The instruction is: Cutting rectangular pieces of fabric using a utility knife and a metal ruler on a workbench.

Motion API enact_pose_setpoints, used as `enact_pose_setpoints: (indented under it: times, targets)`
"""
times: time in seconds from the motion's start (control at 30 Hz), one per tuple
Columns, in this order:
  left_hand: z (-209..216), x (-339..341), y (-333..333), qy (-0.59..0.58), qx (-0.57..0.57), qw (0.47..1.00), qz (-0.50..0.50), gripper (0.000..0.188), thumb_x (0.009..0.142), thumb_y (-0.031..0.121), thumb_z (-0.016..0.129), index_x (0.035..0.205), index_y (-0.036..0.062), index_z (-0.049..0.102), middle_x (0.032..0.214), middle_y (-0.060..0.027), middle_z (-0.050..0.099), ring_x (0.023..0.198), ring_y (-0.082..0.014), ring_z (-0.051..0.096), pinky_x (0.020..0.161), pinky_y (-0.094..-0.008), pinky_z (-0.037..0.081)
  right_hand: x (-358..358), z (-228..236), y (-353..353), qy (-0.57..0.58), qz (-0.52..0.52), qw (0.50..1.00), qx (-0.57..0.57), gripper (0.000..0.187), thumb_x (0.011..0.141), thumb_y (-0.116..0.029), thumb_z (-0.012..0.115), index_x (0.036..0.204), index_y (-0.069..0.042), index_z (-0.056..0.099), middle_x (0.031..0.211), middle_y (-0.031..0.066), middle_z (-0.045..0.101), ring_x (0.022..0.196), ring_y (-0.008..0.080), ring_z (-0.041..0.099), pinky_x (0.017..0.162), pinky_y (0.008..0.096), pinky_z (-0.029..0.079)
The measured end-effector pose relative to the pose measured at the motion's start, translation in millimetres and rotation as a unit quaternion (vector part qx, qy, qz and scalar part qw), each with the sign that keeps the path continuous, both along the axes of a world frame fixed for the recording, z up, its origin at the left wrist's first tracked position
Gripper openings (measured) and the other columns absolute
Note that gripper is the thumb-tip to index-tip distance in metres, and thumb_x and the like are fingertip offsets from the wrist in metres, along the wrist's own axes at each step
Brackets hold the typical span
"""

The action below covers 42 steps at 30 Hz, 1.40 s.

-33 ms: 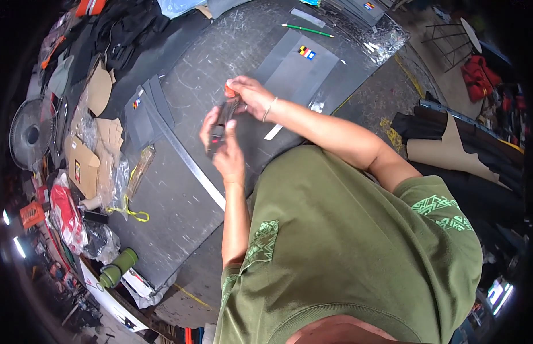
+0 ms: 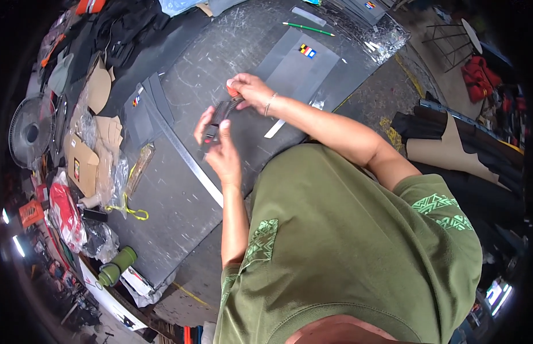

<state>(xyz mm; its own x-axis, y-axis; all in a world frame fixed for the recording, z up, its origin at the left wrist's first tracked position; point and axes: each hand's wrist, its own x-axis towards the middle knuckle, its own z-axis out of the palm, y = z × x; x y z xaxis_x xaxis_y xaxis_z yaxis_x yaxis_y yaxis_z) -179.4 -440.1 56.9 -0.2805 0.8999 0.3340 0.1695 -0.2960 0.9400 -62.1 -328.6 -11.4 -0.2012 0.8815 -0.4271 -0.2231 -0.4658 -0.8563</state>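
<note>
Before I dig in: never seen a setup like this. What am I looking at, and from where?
There's no machine here, just a person's bare left hand and right hand. The view comes from a wide fisheye camera worn on the head, looking down, so straight edges bend near the rim. Picture left is the person's left.

Together the hands hold a dark object. The right fingers pinch near its orange end; what it is, I can't tell.

The dark table bears a green pencil, gray sheets with a small coloured patch, and a long pale strip. A fan stands at far left.
</note>
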Motion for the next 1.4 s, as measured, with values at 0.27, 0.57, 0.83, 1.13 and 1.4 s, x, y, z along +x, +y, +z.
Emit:
enact_pose_setpoints:
  times: [0.27,0.57,0.83,1.13,1.4]
  targets:
    - [-16.1,-48.5,-6.2,-0.216,-0.129,0.968,-0.009,0.048,0.09,0.005,0.072,0.131,-0.0017,0.048,0.118,-0.0158,0.066,0.109,-0.0193,0.063,0.098,-0.031,0.049,12.7,-5.1,-2.7,-0.416,0.197,0.808,0.37,0.039,0.092,-0.038,0.067,0.112,-0.004,0.07,0.1,0.0123,0.07,0.092,0.0257,0.068,0.085,0.037,0.053]
    - [-16.8,-28.8,-5.2,-0.096,-0.176,0.976,-0.09,0.053,0.082,0.005,0.081,0.13,0.0008,0.059,0.122,-0.0075,0.065,0.117,-0.0176,0.059,0.1,-0.032,0.047,17.5,70.7,-38.5,-0.067,0.366,0.923,0.094,0.063,0.092,-0.068,0.055,0.08,-0.008,0.07,0.067,-0.0024,0.057,0.063,0.0073,0.055,0.055,0.0241,0.04]
    - [-8.8,-10.2,-1.2,-0.221,-0.156,0.956,-0.116,0.051,0.093,0.005,0.068,0.14,0.0005,0.048,0.121,-0.0121,0.066,0.109,-0.018,0.062,0.093,-0.0327,0.052,45.6,74.5,-61.3,0.055,0.259,0.964,0.025,0.038,0.097,-0.044,0.063,0.096,-0.006,0.071,0.076,-0.0016,0.062,0.065,0.0066,0.059,0.055,0.0219,0.046]
    - [-58.2,-79.2,55.0,0.127,-0.359,0.914,-0.14,0.045,0.097,0.026,0.064,0.134,0.0024,0.059,0.118,-0.0091,0.068,0.097,-0.0165,0.066,0.079,-0.0317,0.054,199.2,16.0,-34.6,-0.166,-0.082,0.982,0.04,0.019,0.101,-0.015,0.053,0.112,-0.007,0.066,0.079,0.0034,0.066,0.061,0.0094,0.062,0.052,0.0236,0.051]
    - [-64.1,-49.3,47.5,0.38,-0.282,0.878,-0.075,0.049,0.087,0.017,0.074,0.132,0.0041,0.06,0.089,-0.0098,0.07,0.08,-0.024,0.069,0.075,-0.0367,0.054,312.7,-33.6,37.5,-0.278,-0.266,0.921,0.059,0.017,0.094,-0.019,0.058,0.104,-0.006,0.065,0.076,0.0016,0.067,0.056,0.0094,0.062,0.046,0.0245,0.047]
